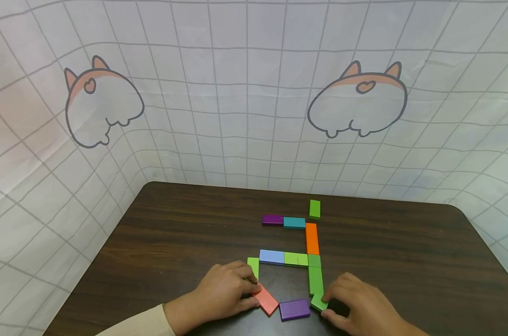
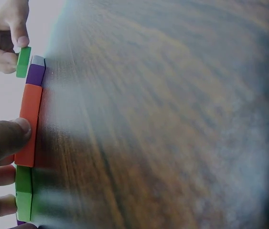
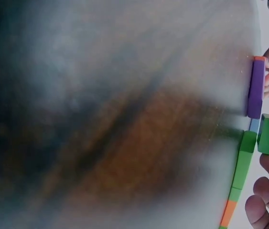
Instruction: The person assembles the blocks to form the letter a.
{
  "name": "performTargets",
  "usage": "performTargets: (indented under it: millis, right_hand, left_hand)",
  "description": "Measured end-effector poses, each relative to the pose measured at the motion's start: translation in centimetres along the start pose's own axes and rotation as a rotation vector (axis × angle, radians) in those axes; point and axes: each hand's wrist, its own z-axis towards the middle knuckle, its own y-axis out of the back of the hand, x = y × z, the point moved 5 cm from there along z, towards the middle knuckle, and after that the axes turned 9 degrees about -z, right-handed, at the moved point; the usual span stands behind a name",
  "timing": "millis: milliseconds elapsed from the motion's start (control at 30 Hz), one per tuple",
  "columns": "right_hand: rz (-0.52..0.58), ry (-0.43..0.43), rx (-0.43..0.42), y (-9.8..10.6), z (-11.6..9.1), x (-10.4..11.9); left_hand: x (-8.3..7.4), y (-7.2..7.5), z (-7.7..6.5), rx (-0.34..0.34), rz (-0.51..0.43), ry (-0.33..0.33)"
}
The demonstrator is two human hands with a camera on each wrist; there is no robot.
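Note:
My left hand (image 1: 224, 290) pinches the left end of a coral block (image 1: 267, 301), which lies slanted on the table; the left wrist view shows the thumb on that coral block (image 2: 28, 129). Between the thumb and fingers of my right hand (image 1: 361, 303) is a green block (image 1: 320, 302), tilted, at the lower end of a longer green block (image 1: 315, 280). A purple block (image 1: 294, 310) lies between the two held blocks. Just above the left fingers is a light green block (image 1: 253, 268), partly hidden by them.
A blue block (image 1: 272, 257) and a yellow-green block (image 1: 296, 259) form a row behind. An orange block (image 1: 312, 238), a teal block (image 1: 294, 223), a dark purple block (image 1: 272, 220) and a green block (image 1: 314, 209) lie farther back on the dark wooden table (image 1: 174, 224). A white gridded curtain (image 1: 245, 116) hangs behind.

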Motion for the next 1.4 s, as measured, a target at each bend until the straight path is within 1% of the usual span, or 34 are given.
performTargets:
  millis: [133,367,533,733,967,1100,1267,1333,1400]
  right_hand:
    - [-0.002,0.007,-0.006,-0.1,-0.1,0.1]
    - [0.026,0.002,0.024,-0.3,-0.4,0.1]
    - [0.014,-0.013,0.049,-0.6,-0.5,-0.1]
    - [0.028,-0.037,0.119,-0.8,-0.3,-0.2]
    - [0.059,-0.075,0.234,-1.1,0.2,-0.3]
    - [0.062,-0.092,0.27,-1.2,0.4,-0.3]
    - [0.058,-0.089,0.269,-1.1,0.5,-0.3]
    - [0.041,-0.083,0.247,-0.9,0.5,-0.2]
    - [0.007,-0.065,0.196,-0.5,0.6,-0.2]
  left_hand:
    - [0.0,-0.1,0.0,-0.005,0.004,0.001]
    - [0.0,-0.1,0.0,-0.004,-0.001,0.003]
    - [0.0,-0.1,-0.1,-0.006,0.0,0.0]
    - [0.0,0.0,-0.1,-0.01,0.0,-0.002]
    - [0.0,0.0,-0.1,-0.009,-0.006,-0.002]
    - [0.1,0.0,-0.1,-0.009,-0.01,0.0]
    - [0.1,-0.1,-0.1,-0.008,-0.009,0.001]
    - [0.1,-0.1,-0.1,-0.008,-0.009,0.001]
    - [0.2,-0.1,-0.1,-0.007,-0.01,0.001]
